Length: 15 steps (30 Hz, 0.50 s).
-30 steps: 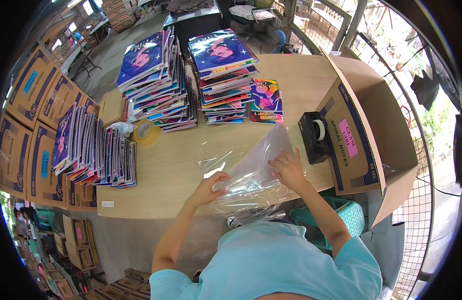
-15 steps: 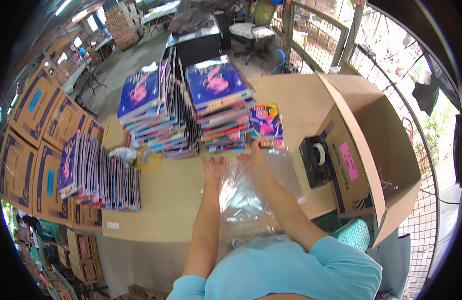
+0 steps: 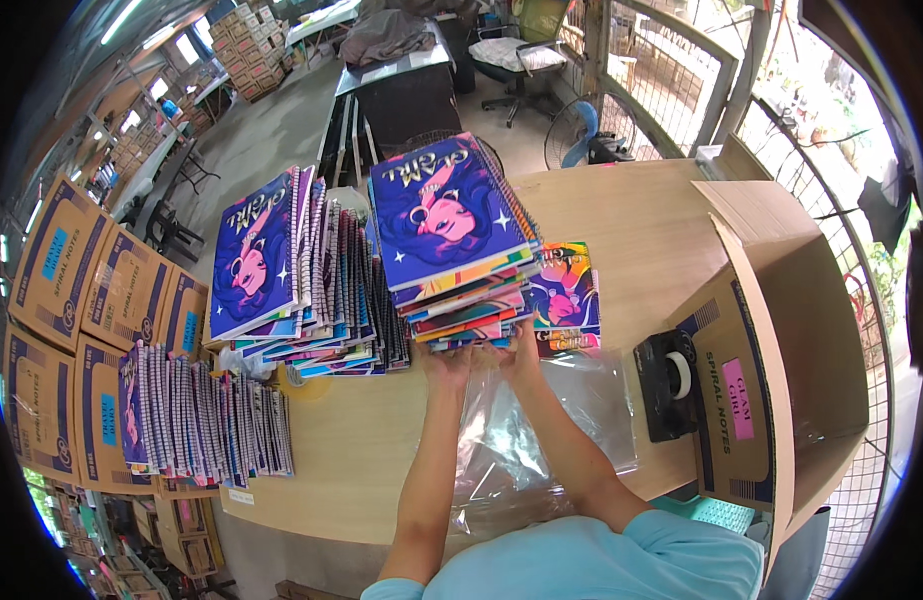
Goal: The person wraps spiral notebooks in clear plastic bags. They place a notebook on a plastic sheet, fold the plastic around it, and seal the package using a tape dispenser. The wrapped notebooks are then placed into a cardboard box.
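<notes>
A stack of spiral notebooks (image 3: 444, 215) with purple, pink-figured covers stands in front of me, tilted toward me. At the lower near edge of this stack, my left hand (image 3: 448, 362) grips from the left with its fingers partly hidden underneath. My right hand (image 3: 523, 352) holds the near right corner, its fingers also partly covered. Close behind my right hand, a few loose notebooks (image 3: 567, 290) lie flat on the table. Under and between my forearms spreads a clear plastic bag (image 3: 527, 425), wrinkled and shiny.
Left of the held stack stands another notebook stack (image 3: 252, 255), and a row of notebooks (image 3: 207, 420) sits further left. A black tape dispenser (image 3: 667, 385) is near an open carton (image 3: 732, 400) on the right. Closed cartons (image 3: 57, 250) are piled at left beyond the table (image 3: 332, 480).
My hands have moved from the table in front of the stack to its lower edge and taken hold of it. The stack now leans toward me. The view has shifted too.
</notes>
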### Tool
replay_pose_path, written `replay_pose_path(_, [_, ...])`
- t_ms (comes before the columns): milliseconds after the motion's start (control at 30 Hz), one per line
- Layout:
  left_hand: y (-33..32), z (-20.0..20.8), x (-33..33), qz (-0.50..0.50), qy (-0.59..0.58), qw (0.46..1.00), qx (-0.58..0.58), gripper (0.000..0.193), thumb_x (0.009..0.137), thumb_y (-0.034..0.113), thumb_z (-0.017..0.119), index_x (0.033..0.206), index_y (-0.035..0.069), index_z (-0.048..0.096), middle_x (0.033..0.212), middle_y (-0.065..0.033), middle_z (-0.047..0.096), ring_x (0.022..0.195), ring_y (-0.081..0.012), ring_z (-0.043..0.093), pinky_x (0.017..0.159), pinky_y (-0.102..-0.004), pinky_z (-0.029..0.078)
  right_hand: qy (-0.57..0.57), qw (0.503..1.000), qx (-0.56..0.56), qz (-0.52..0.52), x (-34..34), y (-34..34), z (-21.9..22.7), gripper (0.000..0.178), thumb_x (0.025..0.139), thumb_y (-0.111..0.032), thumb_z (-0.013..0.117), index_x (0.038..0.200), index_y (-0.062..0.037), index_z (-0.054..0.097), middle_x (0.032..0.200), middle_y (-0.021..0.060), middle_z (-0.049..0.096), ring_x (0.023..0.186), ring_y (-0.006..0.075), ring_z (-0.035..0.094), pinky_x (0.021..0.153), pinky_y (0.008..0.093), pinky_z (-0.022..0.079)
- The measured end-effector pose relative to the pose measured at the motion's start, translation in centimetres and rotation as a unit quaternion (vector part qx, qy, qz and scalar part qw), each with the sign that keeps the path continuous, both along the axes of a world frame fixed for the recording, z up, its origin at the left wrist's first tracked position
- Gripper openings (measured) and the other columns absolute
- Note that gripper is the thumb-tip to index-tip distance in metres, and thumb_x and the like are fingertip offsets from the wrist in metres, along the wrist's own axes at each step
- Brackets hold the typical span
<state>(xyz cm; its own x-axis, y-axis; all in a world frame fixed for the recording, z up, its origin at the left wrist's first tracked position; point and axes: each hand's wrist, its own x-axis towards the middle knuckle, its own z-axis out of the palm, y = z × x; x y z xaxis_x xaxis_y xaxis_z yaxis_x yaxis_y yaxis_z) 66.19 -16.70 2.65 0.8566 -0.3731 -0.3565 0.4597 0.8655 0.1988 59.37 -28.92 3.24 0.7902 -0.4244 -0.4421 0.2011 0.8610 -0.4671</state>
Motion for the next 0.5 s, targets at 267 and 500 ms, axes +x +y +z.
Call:
replay_pose_path(267, [-3.6,2.7,4.9,0.012,0.0,0.997,0.071,0.047,0.097,0.044,0.039,0.129,0.012,0.049,0.132,-0.0144,0.051,0.117,-0.0349,0.053,0.089,-0.058,0.05,0.023,1.0,0.01,0.011,5.2,-3.2,3.1,0.074,0.084,-0.075,0.039,0.135,-0.0203,0.04,0.13,0.005,0.048,0.119,0.0269,0.043,0.097,0.0526,0.038])
replay_pose_path(500, [-8.0,3.7,8.7,-0.022,-0.014,0.998,0.054,0.062,0.099,0.055,0.013,0.137,0.016,0.043,0.142,-0.0094,0.04,0.131,-0.0318,0.037,0.105,-0.0563,0.035,-0.051,0.995,0.032,0.084,8.7,-9.1,-3.0,0.098,0.082,-0.078,0.036,0.149,-0.013,0.006,0.148,0.0121,0.019,0.129,0.0402,0.033,0.099,0.0541,0.039])
